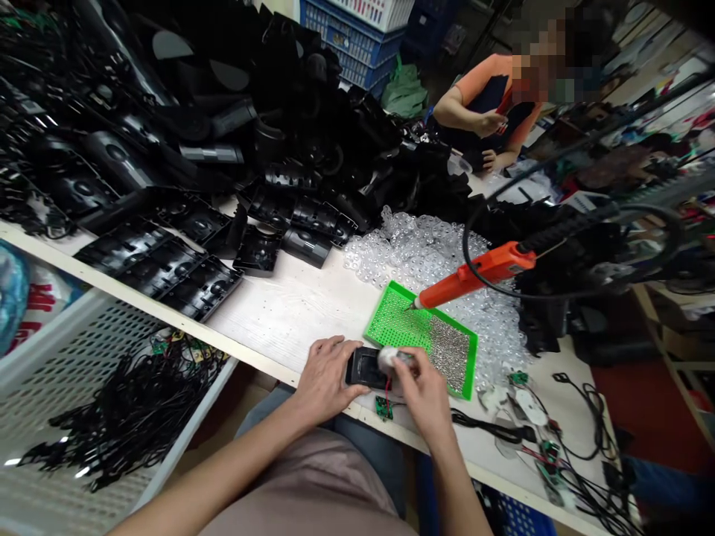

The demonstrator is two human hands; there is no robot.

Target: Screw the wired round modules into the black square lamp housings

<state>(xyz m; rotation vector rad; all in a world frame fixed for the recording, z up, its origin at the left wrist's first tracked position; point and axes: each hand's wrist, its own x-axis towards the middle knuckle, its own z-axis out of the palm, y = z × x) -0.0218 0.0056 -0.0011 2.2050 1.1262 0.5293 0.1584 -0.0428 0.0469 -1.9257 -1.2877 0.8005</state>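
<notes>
My left hand (329, 376) grips one end of a black plastic housing (366, 367), which lies near the front edge of the white table. Above the housing's other end, my right hand (423, 387) pinches a round whitish part (387, 359), blurred, its exact kind unclear. Red wire runs down from it to a small green circuit board (383, 407) at the table edge. Just behind my hands lies a green tray (474, 365) of small metal screws. An orange electric screwdriver (474, 275) hangs with its tip over this tray.
Clear plastic pieces (407, 238) are heaped behind the tray. Black housings (161, 268) pile up at left and back. Cables and boards (550, 450) lie at right. A white crate (184, 439) of black cables stands front left. Another person (485, 104) works across the table.
</notes>
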